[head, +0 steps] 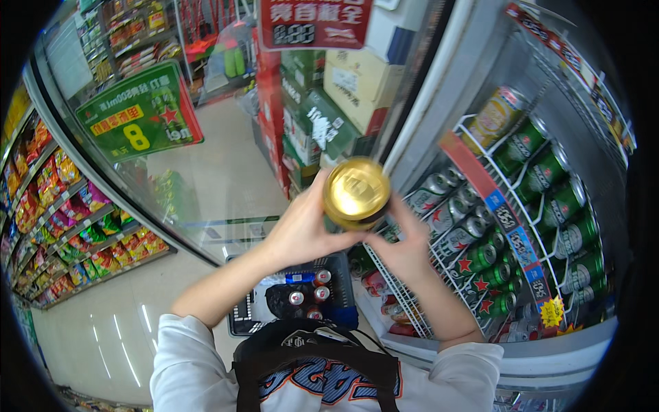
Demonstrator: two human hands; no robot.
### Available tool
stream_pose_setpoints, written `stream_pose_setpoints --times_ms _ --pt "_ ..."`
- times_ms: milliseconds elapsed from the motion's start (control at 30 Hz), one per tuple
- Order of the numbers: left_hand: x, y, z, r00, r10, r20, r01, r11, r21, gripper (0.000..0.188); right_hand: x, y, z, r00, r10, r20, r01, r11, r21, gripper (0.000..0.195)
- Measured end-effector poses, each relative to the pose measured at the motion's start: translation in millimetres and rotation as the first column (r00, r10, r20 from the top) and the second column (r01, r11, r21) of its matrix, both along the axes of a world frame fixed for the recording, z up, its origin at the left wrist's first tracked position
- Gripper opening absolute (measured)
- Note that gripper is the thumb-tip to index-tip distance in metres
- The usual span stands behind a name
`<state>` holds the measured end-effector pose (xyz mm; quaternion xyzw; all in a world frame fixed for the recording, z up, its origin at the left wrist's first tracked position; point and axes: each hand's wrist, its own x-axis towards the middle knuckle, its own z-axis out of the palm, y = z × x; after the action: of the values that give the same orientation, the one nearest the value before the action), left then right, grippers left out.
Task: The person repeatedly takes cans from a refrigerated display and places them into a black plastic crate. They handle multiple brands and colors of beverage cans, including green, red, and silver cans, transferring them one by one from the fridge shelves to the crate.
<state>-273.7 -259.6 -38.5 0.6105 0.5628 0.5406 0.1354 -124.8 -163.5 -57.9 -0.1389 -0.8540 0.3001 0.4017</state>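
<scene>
Both of my hands hold a gold drink can [356, 189] up in front of me, its round gold end turned toward my face and slightly blurred. My left hand [301, 226] wraps the can's left side. On its right side are the fingers of my right hand [404, 244], with both thumbs meeting below the can. Beneath my forearms, a dark shopping basket [238, 327] stands on the floor, holding several cans [322, 294], a blue pack [299, 278] and a black plastic bag [278, 298].
At right is an open drinks fridge with wire shelves [406, 296], green beer cans [543, 177] and a price strip [497, 203]. Its glass door [206, 190] swings out left, bearing a green price sign [141, 113]. Beer cartons [329, 121] stack beyond; snack shelves [67, 216] line the left.
</scene>
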Motion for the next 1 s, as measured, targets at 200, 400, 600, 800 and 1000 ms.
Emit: stream_pose_setpoints --times_ms 200,400,600,800,1000 --pt "-26 -81 -178 0.945 0.258 0.200 -0.149 0.886 -0.439 0.073 -43 -60 -170 0.915 0.255 0.313 -0.078 0.872 -0.483 0.063" --pt "-22 -127 -319 0.963 0.239 0.123 -0.107 0.760 -0.642 0.068 -45 -100 -300 0.736 0.348 0.581 0.000 0.858 -0.514 0.057" --pt "-39 -121 -404 0.970 0.239 -0.039 -0.191 0.655 -0.731 0.067 -71 -97 -393 0.625 0.330 0.708 0.066 0.881 -0.469 0.049" --pt "-65 -99 -468 0.984 0.164 -0.072 -0.149 0.526 -0.837 0.065 -94 -83 -471 0.596 0.272 0.756 0.113 0.903 -0.414 0.046" --pt "-56 -112 -541 0.967 0.253 0.045 -0.119 0.594 -0.795 0.061 -103 -106 -502 0.493 0.287 0.821 0.187 0.887 -0.422 0.053"
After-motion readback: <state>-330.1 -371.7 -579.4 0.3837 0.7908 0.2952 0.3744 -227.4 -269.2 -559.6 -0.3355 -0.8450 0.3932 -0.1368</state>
